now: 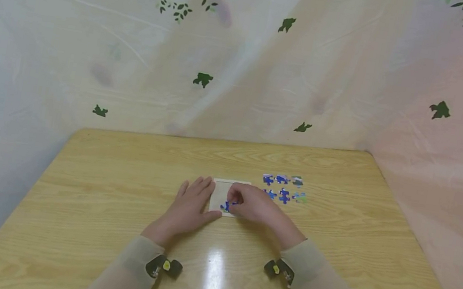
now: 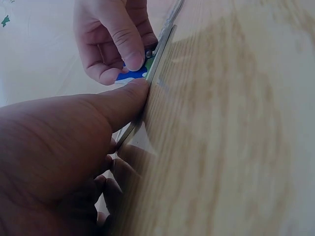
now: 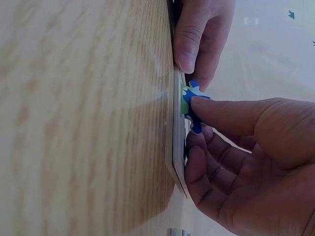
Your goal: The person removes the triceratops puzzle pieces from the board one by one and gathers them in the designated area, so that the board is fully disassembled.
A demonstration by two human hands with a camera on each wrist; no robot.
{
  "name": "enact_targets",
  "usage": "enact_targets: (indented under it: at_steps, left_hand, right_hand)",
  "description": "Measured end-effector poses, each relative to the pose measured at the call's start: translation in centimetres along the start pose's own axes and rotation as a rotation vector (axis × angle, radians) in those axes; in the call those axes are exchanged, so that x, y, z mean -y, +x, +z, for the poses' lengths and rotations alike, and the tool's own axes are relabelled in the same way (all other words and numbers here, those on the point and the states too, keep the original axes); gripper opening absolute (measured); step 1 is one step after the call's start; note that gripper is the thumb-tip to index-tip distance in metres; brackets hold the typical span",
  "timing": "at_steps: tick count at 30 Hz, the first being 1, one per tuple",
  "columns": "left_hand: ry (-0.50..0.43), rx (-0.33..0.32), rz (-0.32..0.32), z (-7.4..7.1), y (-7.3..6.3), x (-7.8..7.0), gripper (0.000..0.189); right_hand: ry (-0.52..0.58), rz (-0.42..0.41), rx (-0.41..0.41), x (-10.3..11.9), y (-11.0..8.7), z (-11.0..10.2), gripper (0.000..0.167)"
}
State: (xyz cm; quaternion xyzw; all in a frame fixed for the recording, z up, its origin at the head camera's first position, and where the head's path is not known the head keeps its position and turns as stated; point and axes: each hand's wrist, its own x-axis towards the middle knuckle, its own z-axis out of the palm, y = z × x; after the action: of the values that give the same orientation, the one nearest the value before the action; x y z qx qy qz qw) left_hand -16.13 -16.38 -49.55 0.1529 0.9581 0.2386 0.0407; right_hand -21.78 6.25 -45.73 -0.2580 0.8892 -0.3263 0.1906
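Observation:
A shallow white puzzle frame [image 1: 218, 194] lies flat on the table. My left hand [image 1: 190, 210] rests along its left side with fingers extended, the thumb at the near edge. Over the frame's near part, my right hand [image 1: 255, 205] pinches a blue, green and white jigsaw piece [image 3: 195, 112] between thumb and fingers. In the right wrist view this piece stands tilted at the frame's edge. From the left wrist side, part of the blue piece [image 2: 132, 75] shows beneath the right fingertips. The right hand hides the frame's right part in the head view.
Several loose jigsaw pieces [image 1: 284, 196] lie in two rows on the table, just right of the frame. The wooden table [image 1: 116, 182] meets a pale curtain [image 1: 244, 65] with leaf prints behind and at the sides.

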Motion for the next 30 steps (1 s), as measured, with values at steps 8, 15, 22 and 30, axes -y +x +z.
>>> enact_targets:
  at_steps: [8, 15, 22, 30]
  left_hand:
    - [-0.007, -0.018, 0.018, 0.3, 0.0, 0.3, 0.092]
    - [0.019, 0.007, -0.008, 0.2, 0.1, 0.2, 0.092]
    - [-0.002, 0.001, -0.004, 0.3, 0.1, 0.4, 0.094]
    - [0.039, 0.023, -0.017, -0.2, 0.0, -0.3, 0.091]
  right_hand:
    - [0.059, -0.002, -0.036, -0.2, -0.1, -0.2, 0.006]
    - [0.112, 0.024, -0.113, -0.1, -0.7, -1.6, 0.008]
    - [0.117, 0.015, -0.201, -1.5, -1.9, -3.3, 0.004]
    - [0.122, 0.032, -0.25, -3.9, -3.6, -5.1, 0.007]
